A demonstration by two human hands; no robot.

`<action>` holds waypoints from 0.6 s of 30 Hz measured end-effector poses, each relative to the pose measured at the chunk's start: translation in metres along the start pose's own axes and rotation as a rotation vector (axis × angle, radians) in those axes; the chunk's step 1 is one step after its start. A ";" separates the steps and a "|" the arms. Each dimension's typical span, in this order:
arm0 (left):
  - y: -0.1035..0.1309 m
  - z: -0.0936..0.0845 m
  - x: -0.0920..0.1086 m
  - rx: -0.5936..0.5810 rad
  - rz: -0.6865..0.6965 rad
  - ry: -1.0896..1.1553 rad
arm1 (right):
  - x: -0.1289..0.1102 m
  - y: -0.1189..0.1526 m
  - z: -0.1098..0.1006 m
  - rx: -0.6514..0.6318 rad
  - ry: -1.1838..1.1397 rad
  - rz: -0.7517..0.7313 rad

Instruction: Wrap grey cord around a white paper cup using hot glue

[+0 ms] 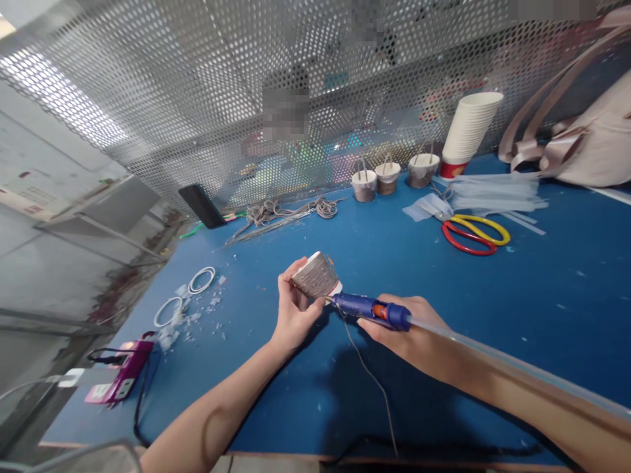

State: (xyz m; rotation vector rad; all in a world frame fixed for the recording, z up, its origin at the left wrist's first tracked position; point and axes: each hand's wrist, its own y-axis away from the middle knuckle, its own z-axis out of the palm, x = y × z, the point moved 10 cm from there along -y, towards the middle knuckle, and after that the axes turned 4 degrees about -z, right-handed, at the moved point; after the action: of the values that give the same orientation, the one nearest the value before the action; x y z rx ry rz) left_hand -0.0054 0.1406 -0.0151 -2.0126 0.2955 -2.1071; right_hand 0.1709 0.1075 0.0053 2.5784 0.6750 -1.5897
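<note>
Above the blue worktop (493, 295), a wrapped cup (314, 277) sits tilted in your left grip (294, 312), thumb and fingers bent partway around it. Just right of the cup, your right grip (411, 328) is curled around a glue gun (355, 306), its tip beside the cup. A cord (367, 369) trails toward the near edge.

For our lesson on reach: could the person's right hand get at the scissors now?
Probably yes: nothing visible stands between the right hand and the scissors on the tabletop. It holds the glue gun, though, so likely must set that down first.
</note>
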 end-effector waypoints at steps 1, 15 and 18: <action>0.000 -0.001 0.000 0.006 0.000 0.002 | 0.000 0.001 0.000 0.002 0.018 -0.018; 0.002 -0.008 0.000 0.093 0.000 -0.081 | -0.014 0.007 0.002 0.028 0.292 -0.279; 0.001 -0.007 0.000 0.073 -0.003 -0.076 | -0.008 0.004 -0.003 0.043 0.249 -0.210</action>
State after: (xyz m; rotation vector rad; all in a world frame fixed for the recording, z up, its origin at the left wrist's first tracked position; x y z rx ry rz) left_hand -0.0126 0.1392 -0.0155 -2.0459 0.2004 -2.0071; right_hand 0.1714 0.1021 0.0127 2.8494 0.9688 -1.3545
